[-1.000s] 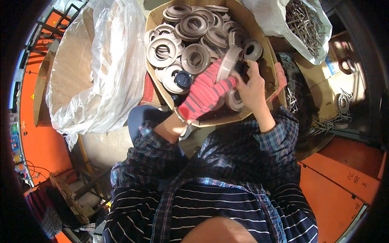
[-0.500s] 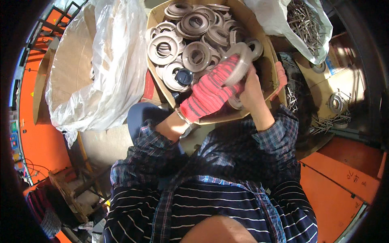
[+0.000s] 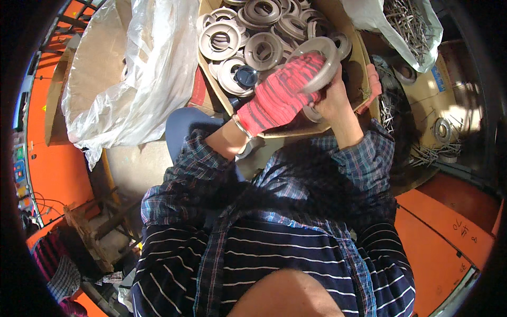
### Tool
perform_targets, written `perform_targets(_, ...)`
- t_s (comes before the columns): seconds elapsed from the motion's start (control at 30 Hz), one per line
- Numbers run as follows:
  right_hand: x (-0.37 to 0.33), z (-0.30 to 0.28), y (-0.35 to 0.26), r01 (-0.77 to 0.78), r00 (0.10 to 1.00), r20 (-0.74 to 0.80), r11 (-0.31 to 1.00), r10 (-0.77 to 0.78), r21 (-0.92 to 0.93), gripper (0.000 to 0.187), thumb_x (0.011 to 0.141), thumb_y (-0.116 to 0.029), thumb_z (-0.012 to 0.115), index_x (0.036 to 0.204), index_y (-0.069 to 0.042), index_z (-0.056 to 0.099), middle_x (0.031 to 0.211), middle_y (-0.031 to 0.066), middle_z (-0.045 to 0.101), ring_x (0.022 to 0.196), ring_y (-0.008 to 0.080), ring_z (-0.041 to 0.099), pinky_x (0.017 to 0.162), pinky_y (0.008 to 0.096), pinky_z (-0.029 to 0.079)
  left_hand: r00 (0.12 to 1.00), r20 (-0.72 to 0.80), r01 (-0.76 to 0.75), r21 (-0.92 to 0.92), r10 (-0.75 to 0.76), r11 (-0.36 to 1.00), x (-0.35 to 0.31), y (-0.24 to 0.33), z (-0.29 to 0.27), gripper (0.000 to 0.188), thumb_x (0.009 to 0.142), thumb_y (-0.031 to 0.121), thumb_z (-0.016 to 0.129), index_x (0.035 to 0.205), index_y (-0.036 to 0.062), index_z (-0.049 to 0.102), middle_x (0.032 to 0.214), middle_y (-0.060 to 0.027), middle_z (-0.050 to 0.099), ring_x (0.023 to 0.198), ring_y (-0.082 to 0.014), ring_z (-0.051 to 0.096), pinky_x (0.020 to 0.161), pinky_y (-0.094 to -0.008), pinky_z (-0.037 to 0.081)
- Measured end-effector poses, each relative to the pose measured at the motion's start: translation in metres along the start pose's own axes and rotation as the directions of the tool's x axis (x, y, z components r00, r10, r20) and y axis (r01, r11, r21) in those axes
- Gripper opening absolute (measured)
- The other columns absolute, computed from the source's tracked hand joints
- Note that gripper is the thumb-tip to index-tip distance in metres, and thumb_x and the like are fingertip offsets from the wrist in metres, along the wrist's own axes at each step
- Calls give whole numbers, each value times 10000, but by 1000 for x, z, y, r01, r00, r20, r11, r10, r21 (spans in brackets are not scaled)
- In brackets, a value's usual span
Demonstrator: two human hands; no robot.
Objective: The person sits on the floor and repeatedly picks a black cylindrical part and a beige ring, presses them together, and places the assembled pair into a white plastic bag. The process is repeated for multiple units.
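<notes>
My left hand (image 3: 282, 94), in a red glove with dark stripes, grips a grey-beige plastic flanged ring (image 3: 328, 55) above the front right of a cardboard box (image 3: 361, 74). The ring is tilted, its open centre partly covered by the glove. My bare right hand (image 3: 334, 103) is closed close against the ring's lower right side. Its fingertips are hidden, so what it holds cannot be made out. Many similar rings (image 3: 219, 40) lie heaped in the box. A dark blue round cap-like piece (image 3: 246, 76) sits on one of them, left of my glove.
To the left stands a large carton lined with a clear plastic bag (image 3: 158, 90). At the upper right, a white bag (image 3: 369, 18) holds thin metal pins (image 3: 405, 26). More pins and a loose ring (image 3: 442, 129) lie on cardboard at the right. Orange panels (image 3: 438, 238) flank me.
The view has shifted, so the box and its rings appear higher. The ring has turned slightly in my left hand, while both hands stay together at it.
</notes>
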State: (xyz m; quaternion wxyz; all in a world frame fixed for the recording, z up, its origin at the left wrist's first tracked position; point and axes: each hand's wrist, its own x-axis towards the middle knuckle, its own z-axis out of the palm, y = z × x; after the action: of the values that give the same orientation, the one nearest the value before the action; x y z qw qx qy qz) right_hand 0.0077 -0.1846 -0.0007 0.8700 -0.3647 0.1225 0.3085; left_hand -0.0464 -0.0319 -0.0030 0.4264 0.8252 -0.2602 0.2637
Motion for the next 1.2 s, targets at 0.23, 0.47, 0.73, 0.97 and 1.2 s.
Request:
perform_targets(0.23,25,-36,-4,66,995,-2,677,-99,-733,564,982,-530,488,1004,8,657,765,88,679,548,135,596,544,261,504,938,-197,337,333,-284,881,-2,20,-97,469,882,114,652,1339,86,548,1278,-87,616,1107,-251,616,993,-380,463)
perform_targets(0.47,59,-33,64,332,924,337,-56,-181,-942,384,870,-373,661,1031,-24,664,950,193,707,913,378,665,797,425,522,935,-351,288,828,45,481,-15,11,-139,316,911,84,572,1216,6,599,1137,-127,672,1021,-296,656,901,-391,525)
perform_targets(0.73,142,-17,110,615,748,658,-285,-81,-735,367,785,-403,684,950,-77,654,971,175,613,981,372,570,843,461,457,591,480,-61,828,-648,558,-23,-5,-12,332,836,341,587,1027,91,692,986,-106,719,934,-291,675,835,-420,476)
perform_targets(0.97,89,-52,10,482,847,305,384,-436,-788,123,838,-112,723,800,-21,649,1113,52,622,1014,162,567,836,310,449,435,661,-161,725,-612,669,-75,-50,55,495,942,360,477,1404,182,482,1431,-123,510,1358,-305,426,1135,-506,276)
perform_targets(1.2,-54,-36,-15,338,926,140,599,-352,-726,502,851,-43,731,1275,-17,463,1162,104,610,945,120,573,800,245,486,470,480,206,756,-741,621,-56,-61,58,432,963,301,436,1361,158,523,1345,-139,588,1190,-319,594,1058,-481,379)
